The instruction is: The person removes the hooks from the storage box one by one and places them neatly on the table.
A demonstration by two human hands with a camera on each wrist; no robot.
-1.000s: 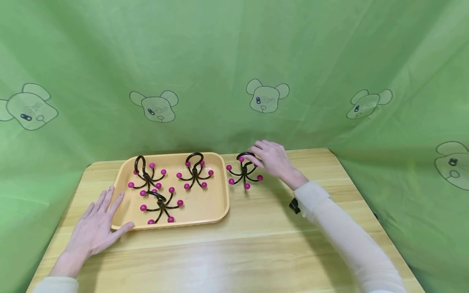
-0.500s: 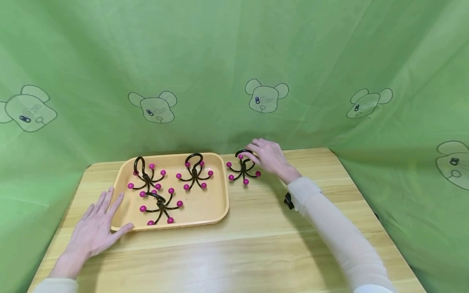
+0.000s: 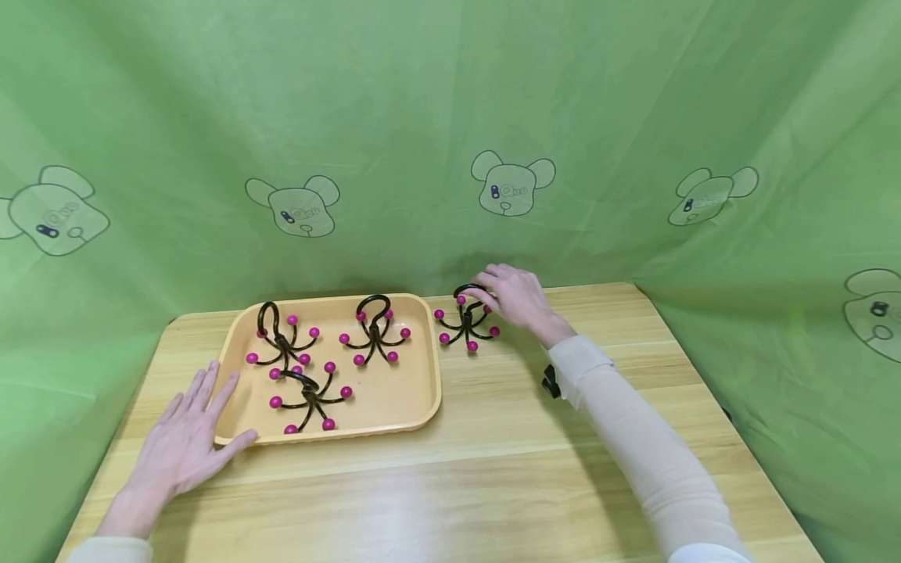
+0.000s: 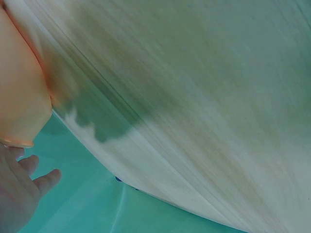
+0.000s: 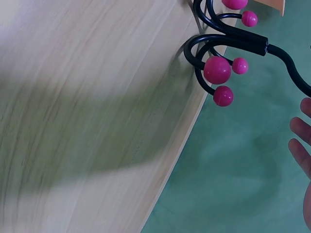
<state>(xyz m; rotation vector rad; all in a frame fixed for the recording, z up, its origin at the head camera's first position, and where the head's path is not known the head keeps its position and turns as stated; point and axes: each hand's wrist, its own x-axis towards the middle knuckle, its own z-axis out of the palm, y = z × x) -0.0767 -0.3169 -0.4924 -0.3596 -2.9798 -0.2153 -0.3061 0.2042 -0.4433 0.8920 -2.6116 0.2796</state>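
Note:
My right hand (image 3: 517,299) pinches the curved top of a black multi-arm hanging hook (image 3: 467,319) with pink balls on its arm ends. This hook is upright at the back of the table, just right of the tan tray (image 3: 411,424). In the right wrist view, the hook (image 5: 243,42) shows its bent arms near the table's edge, with my fingertips by its stem. Three similar hooks stand inside the tray: one back left (image 3: 283,342), one back right (image 3: 374,332) and one front left (image 3: 310,397). Straight-fingered, my left hand (image 3: 179,438) rests at the tray's left end.
A pale wooden table (image 3: 436,500) carries the tray near its back edge. Green curtain (image 3: 408,117) with bear-head prints hangs close behind and along both sides. A small black object (image 3: 551,381) shows under my right wrist.
My right hand and the hook it holds have shifted slightly left and toward the back. The left hand stays at the tray, and the hooks in the tray keep their places.

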